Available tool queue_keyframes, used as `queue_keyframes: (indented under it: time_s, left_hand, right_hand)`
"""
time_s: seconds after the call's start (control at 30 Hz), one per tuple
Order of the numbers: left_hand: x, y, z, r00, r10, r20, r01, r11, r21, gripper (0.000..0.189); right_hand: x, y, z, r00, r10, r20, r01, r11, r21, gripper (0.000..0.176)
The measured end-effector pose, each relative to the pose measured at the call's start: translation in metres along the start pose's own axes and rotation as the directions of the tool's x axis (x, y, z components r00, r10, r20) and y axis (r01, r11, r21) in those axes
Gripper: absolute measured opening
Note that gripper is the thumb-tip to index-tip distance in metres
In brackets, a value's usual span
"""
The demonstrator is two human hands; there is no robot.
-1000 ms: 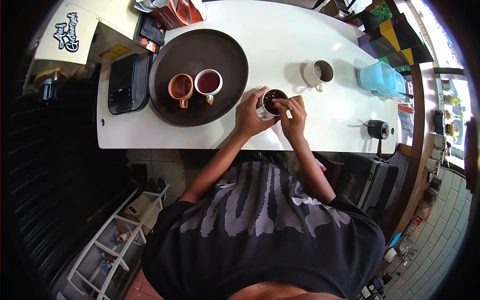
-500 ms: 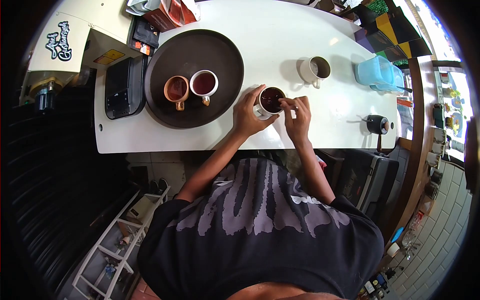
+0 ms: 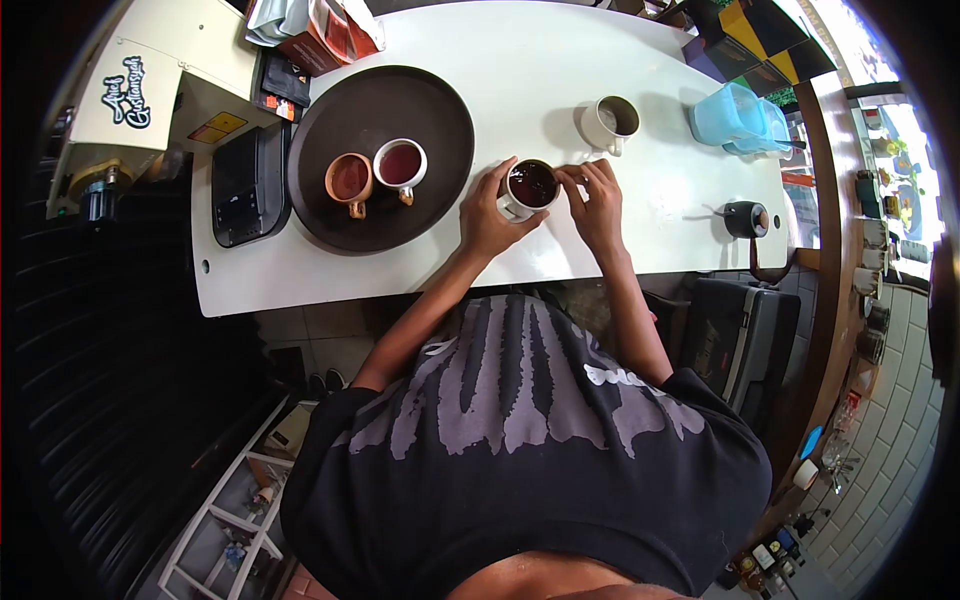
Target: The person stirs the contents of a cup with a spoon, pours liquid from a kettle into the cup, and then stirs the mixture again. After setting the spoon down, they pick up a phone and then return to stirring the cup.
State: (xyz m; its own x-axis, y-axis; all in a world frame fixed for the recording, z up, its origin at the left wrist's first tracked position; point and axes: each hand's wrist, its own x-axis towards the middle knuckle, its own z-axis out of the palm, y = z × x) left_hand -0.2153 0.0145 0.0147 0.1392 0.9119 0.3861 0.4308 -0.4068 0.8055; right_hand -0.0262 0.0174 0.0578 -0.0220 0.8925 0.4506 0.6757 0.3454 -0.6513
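Observation:
My left hand (image 3: 487, 215) is wrapped around the left side of a white mug (image 3: 513, 208) of dark red liquid, which stands near the table's front edge. At the mug's right rim, my right hand (image 3: 598, 208) has its thumb and fingers pinched together. Whatever lies between those fingertips is too small to make out. To the left, a round dark brown tray (image 3: 400, 95) carries an orange-brown mug (image 3: 336, 187) and a white mug (image 3: 421, 163), both with red liquid. Beyond my right hand stands an off-white mug (image 3: 597, 128).
Light blue plastic containers (image 3: 722, 118) sit at the right, with a portafilter (image 3: 745, 219) at the right front edge. A black scale-like device (image 3: 240, 190) and a cream machine (image 3: 140, 100) are left of the tray. Bags (image 3: 325, 40) and patterned boxes (image 3: 755, 45) line the back.
My right hand has moved from over the mug's opening to its right rim. My left hand still holds the mug. The whole view has shifted slightly.

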Motion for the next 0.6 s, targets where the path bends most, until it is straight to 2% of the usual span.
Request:
queue_keyframes:
  time_s: [0.13, 0.2, 0.3, 0.4, 0.5, 0.6]
  left_hand:
    - [0.0, -0.003, 0.001, 1.0, 0.016, 0.008, -0.016, 0.999, 0.049, 0.09]
    - [0.001, 0.002, -0.001, 0.999, 0.039, -0.009, -0.038, 0.996, 0.086, 0.087]
    - [-0.001, -0.003, 0.004, 1.0, -0.025, 0.011, 0.024, 0.999, 0.044, 0.086]
    - [0.0, -0.004, 0.009, 1.0, -0.015, 0.003, 0.015, 1.0, -0.011, 0.086]
    - [0.003, 0.008, 0.015, 0.996, -0.075, 0.044, 0.076, 0.997, -0.012, 0.084]
    - [0.004, 0.012, 0.026, 0.998, -0.047, 0.039, 0.049, 0.997, -0.054, 0.086]
  right_hand:
    - [-0.017, -0.011, 0.0, 1.0, -0.019, -0.018, 0.019, 1.0, -0.006, 0.008]
    - [-0.023, -0.017, 0.008, 1.0, 0.031, 0.001, -0.031, 0.998, 0.055, 0.008]
    - [-0.02, -0.02, 0.017, 1.0, 0.024, -0.007, -0.024, 0.997, 0.071, 0.011]
    - [-0.014, -0.015, 0.025, 0.998, 0.002, -0.066, 0.004, 0.996, 0.089, 0.011]
    - [-0.004, -0.009, 0.019, 0.998, 0.0, -0.07, -0.001, 1.0, -0.013, 0.01]
    - [-0.006, 0.003, 0.004, 0.995, -0.033, -0.09, 0.025, 0.995, -0.095, 0.01]
